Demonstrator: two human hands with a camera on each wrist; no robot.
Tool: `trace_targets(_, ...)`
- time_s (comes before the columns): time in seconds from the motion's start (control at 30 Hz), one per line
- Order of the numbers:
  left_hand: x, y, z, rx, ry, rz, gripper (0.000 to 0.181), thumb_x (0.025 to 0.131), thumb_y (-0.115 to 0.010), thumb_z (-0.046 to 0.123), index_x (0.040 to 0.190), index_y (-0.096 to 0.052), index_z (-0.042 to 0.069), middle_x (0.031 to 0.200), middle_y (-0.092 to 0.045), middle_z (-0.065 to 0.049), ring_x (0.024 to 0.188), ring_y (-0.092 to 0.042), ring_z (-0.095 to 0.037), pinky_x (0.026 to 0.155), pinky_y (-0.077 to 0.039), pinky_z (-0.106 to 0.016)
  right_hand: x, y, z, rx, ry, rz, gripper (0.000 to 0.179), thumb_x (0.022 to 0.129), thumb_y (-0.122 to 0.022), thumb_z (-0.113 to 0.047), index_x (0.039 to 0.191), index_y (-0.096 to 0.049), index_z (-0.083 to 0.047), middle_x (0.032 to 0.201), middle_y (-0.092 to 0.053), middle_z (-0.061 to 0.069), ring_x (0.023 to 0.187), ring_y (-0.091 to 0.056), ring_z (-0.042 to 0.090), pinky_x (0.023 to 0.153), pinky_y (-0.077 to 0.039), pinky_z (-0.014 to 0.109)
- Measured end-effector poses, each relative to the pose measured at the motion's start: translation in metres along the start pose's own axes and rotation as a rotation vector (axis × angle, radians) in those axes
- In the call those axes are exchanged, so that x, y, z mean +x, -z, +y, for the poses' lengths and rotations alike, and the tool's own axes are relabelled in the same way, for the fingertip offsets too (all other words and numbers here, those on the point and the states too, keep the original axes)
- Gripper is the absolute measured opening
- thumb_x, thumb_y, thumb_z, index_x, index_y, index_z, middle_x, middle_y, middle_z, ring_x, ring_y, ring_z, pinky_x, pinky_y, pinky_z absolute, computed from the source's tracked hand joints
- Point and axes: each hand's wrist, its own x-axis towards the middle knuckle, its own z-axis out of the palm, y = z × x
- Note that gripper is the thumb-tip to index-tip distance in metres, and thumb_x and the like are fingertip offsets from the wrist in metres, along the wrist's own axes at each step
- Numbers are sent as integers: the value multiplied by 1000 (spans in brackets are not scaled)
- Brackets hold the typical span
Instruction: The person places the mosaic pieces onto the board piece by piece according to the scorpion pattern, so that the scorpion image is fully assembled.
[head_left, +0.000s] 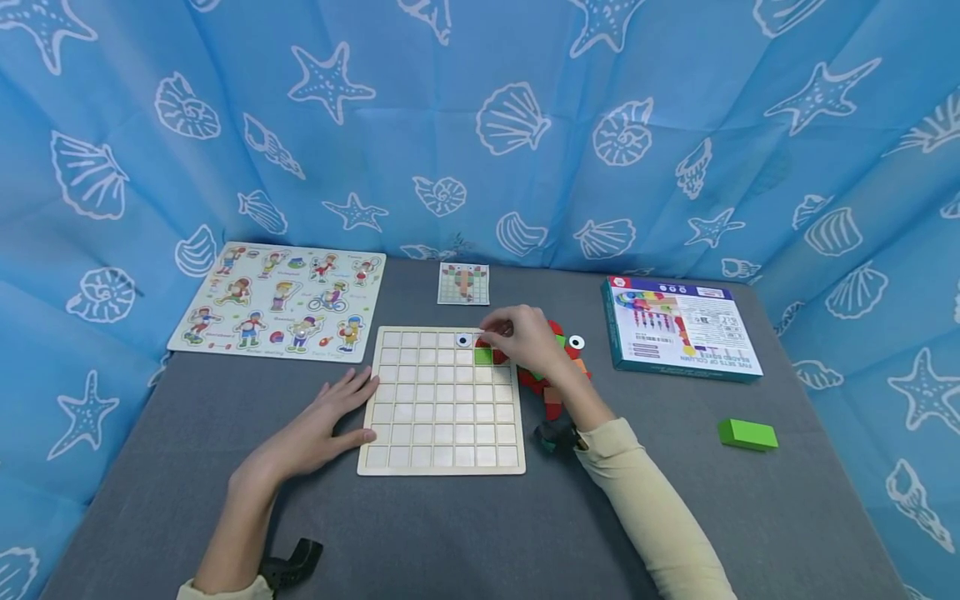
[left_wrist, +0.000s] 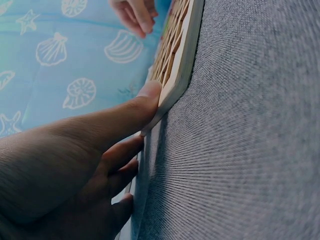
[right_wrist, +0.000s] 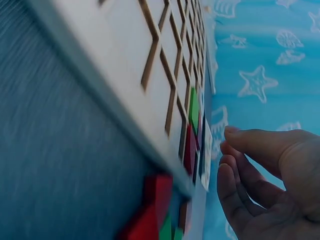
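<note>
A pale wooden grid board [head_left: 442,412] lies on the table. Along its left edge rests my left hand [head_left: 330,421], fingers spread and thumb touching the rim. My right hand [head_left: 525,337] hovers over the board's top right corner, its fingers loosely bent; in the right wrist view nothing shows between thumb and fingertips. Beneath it sit a white eye tile [head_left: 464,340], a green tile [head_left: 483,357] and red tiles [head_left: 498,357] in the cells. Right of the board, partly hidden by my right arm, is a pile of red, green and orange pieces [head_left: 552,396] with another eye tile [head_left: 576,342].
A small pattern card [head_left: 463,284] lies behind the board. At the back left is a sports-figure puzzle board [head_left: 277,304]; at the back right, a flat toy box [head_left: 684,329]. A green block [head_left: 747,434] lies on the right of the grey table. A blue curtain hangs behind.
</note>
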Motion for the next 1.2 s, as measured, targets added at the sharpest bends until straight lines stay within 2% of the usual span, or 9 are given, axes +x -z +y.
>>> trace_targets(0.27,0,0,0,2,1,2,82,102,-76,33,168,-37,4,180,-24,-23,168,-13,-52,130,-9,-80,-17,24,25,-2,-56,70,16,103,-74,-9,116,-82,-2,105,-82,14,88,-73,23,77,-60,31)
trace_targets(0.53,1,-1,-2,4,0,2,82,103,-76,34,168,-37,4,180,-23,-22,168,-13,-52,130,-9,-80,-28,42,50,-65,-143,115,22,103,-73,-5,122,-79,2,113,-81,20,97,-75,32,90,-65,49)
trace_targets(0.63,1,-1,-2,1,3,-1,82,103,-76,34,168,-37,5,180,-23,-22,168,-13,-52,131,-9,-80,-30,46,58,-109,-173,144,22,102,-71,-2,122,-78,4,114,-80,23,100,-76,35,92,-65,53)
trace_targets(0.73,1,0,0,-4,5,-4,82,102,-76,34,168,-37,5,181,-23,-22,168,-13,-52,131,-8,-80,-29,49,64,-133,-196,142,24,102,-69,-1,123,-77,5,116,-79,25,102,-76,37,94,-64,54)
trace_targets(1.0,1,-1,-2,-15,0,-3,82,102,-76,36,169,-37,5,181,-23,-22,168,-12,-52,130,-7,-80,-23,52,68,-150,-274,71,29,102,-77,-17,122,-77,4,116,-78,23,100,-72,33,94,-64,50)
trace_targets(1.2,1,-2,-3,-34,-26,18,83,100,-79,31,168,-39,4,179,-24,-24,167,-13,-54,128,-8,-82,-20,53,66,-153,-249,72,24,100,-77,-13,117,-74,4,110,-77,22,96,-71,32,88,-62,47)
